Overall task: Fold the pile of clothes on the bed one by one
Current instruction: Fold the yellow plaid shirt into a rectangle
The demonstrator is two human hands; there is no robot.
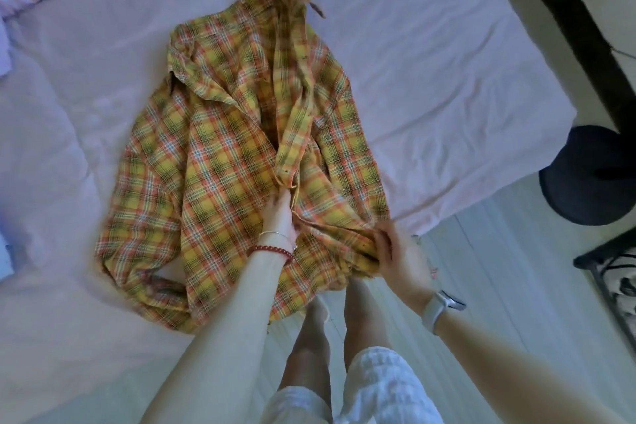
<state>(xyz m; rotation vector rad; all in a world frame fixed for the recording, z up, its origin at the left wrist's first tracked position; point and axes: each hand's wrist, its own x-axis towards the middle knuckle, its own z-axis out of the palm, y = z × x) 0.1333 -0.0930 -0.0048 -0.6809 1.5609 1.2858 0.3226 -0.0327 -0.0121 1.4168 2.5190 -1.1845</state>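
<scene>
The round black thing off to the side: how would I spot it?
Start at the pink bed and follow its right edge to the corner. On the pale floor beside that corner stands a stool, the only round, dark, plain thing there.

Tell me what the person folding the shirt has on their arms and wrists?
Both arms are bare, no sleeves. The left hand has two bracelets at its wrist: a thin pale bangle and a string of dark red beads. The right hand has a watch with a pale grey strap.
</scene>
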